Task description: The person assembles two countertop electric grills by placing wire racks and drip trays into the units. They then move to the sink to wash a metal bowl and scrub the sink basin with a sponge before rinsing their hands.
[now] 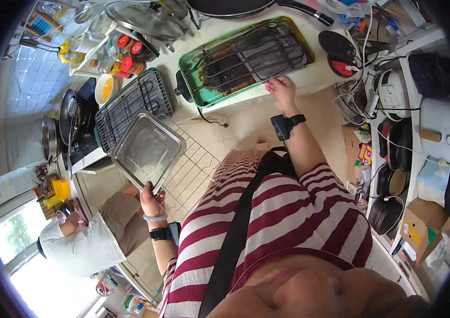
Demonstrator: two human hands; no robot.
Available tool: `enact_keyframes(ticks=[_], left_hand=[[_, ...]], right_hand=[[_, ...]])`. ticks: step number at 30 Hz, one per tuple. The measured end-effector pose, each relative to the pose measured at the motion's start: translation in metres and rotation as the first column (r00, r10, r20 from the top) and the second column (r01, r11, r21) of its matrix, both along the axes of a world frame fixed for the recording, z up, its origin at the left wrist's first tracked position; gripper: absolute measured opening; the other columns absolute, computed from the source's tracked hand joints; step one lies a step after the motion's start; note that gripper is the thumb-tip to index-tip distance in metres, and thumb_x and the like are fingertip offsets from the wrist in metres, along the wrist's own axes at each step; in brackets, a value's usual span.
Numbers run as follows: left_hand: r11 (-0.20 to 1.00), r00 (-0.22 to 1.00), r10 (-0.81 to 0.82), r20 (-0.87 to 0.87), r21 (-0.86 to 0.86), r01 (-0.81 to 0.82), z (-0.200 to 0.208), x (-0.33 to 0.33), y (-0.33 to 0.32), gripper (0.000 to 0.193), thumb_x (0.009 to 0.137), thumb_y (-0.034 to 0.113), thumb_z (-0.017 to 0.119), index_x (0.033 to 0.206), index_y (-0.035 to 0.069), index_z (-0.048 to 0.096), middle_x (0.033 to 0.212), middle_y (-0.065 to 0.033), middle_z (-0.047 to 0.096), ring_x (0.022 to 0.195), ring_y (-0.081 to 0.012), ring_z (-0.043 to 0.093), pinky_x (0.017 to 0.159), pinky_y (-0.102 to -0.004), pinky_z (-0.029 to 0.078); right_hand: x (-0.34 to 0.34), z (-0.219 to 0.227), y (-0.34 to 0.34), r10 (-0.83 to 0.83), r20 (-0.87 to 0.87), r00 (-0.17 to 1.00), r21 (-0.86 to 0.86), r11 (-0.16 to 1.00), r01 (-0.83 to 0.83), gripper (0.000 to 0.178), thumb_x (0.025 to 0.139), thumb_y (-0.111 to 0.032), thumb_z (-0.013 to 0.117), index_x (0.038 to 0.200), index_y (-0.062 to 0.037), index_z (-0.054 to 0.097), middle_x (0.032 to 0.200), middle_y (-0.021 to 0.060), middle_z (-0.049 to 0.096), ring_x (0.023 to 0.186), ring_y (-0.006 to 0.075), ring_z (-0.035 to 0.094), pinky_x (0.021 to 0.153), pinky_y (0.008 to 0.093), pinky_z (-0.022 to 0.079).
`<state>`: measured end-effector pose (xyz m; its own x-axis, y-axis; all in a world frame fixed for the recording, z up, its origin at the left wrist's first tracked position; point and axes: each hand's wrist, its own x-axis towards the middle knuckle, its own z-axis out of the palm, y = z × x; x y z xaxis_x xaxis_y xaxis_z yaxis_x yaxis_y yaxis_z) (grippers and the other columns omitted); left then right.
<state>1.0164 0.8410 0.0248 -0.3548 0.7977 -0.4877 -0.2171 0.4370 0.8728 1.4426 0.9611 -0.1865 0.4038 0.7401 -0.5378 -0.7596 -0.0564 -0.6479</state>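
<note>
My left hand (pixel 152 201) grips the near corner of a shallow rectangular metal tray (pixel 149 151), its fingers closed on the rim. A wire rack (pixel 192 177) shows beneath and beside the tray, apparently in the same grip. On the counter ahead lies a green electric grill (pixel 217 96) with a dark, stained inside and a looped heating element (pixel 275 69) across it. My right hand (pixel 282 91) is at the grill's near edge, thumb and fingers pinched at its rim. A second grill with a wire grate (pixel 137 100) sits to the left, partly behind the tray.
A bowl with yellow contents (pixel 107 89) and red-lidded jars (pixel 129 64) stand at the back left. A frying pan (pixel 230 6) is behind the grill. Shelves with a white appliance (pixel 444 127) and cables line the right. Another person in a white shirt (pixel 81 245) bends at the left.
</note>
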Motion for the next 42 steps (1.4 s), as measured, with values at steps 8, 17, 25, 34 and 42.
enact_keyframes(ticks=[8, 17, 25, 34, 42], left_hand=[[0.999, 0.999, -0.039, -0.022, -0.031, 0.038, -0.003, 0.001, 0.005, 0.007, 0.083, 0.015, 0.049, 0.086, 0.009, 0.048, 0.072, 0.0003, 0.049, 0.055, -0.0097, 0.045, 0.044, -0.0225, 0.036], [0.999, 0.996, 0.024, -0.090, -0.038, -0.027, -0.002, -0.002, 0.000, 0.008, 0.084, 0.016, 0.049, 0.085, 0.008, 0.048, 0.071, -0.0004, 0.048, 0.053, -0.0102, 0.046, 0.042, -0.0227, 0.037], [0.998, 0.991, 0.017, -0.136, -0.065, -0.026, 0.019, 0.030, 0.004, 0.007, 0.083, 0.014, 0.052, 0.087, 0.008, 0.050, 0.069, -0.0004, 0.049, 0.050, -0.0112, 0.047, 0.041, -0.0230, 0.040], [0.985, 0.987, -0.157, 0.015, 0.070, 0.156, 0.006, 0.060, 0.029, 0.007, 0.086, 0.015, 0.050, 0.089, 0.009, 0.050, 0.073, 0.0007, 0.052, 0.054, -0.0092, 0.049, 0.043, -0.0224, 0.039], [0.958, 0.958, -0.279, 0.074, 0.085, 0.272, -0.014, 0.078, 0.036, 0.016, 0.088, 0.024, 0.049, 0.097, 0.011, 0.046, 0.073, 0.0028, 0.045, 0.055, -0.0063, 0.039, 0.044, -0.0198, 0.034]], right_hand=[[-0.024, -0.017, 0.011, -0.282, -0.134, 0.950, 0.109, 0.949, 0.297, 0.013, 0.079, 0.002, 0.055, 0.087, -0.0054, 0.047, 0.076, 0.0066, 0.054, 0.065, 0.0192, 0.058, 0.064, 0.0324, 0.052], [-0.026, 0.003, 0.019, -0.168, 0.064, 0.984, -0.005, 0.986, 0.169, 0.008, 0.078, 0.001, 0.056, 0.082, -0.0019, 0.049, 0.069, 0.0064, 0.054, 0.062, 0.0174, 0.057, 0.057, 0.0306, 0.052], [0.002, -0.020, 0.001, -0.206, 0.303, 0.930, -0.011, 0.976, 0.220, 0.009, 0.077, -0.002, 0.054, 0.070, -0.0022, 0.050, 0.057, 0.0065, 0.053, 0.047, 0.0152, 0.054, 0.043, 0.0249, 0.043], [-0.055, 0.084, -0.028, 0.711, 0.576, 0.403, 0.020, 0.481, -0.876, 0.021, 0.083, -0.021, 0.057, 0.075, -0.0010, 0.057, 0.059, 0.0027, 0.054, 0.049, 0.0076, 0.051, 0.044, 0.0220, 0.043], [-0.100, 0.126, -0.030, 0.765, 0.264, 0.588, 0.226, 0.543, -0.809, 0.021, 0.084, -0.009, 0.051, 0.101, 0.0009, 0.044, 0.080, 0.0082, 0.053, 0.055, 0.0148, 0.057, 0.044, 0.0220, 0.045]])
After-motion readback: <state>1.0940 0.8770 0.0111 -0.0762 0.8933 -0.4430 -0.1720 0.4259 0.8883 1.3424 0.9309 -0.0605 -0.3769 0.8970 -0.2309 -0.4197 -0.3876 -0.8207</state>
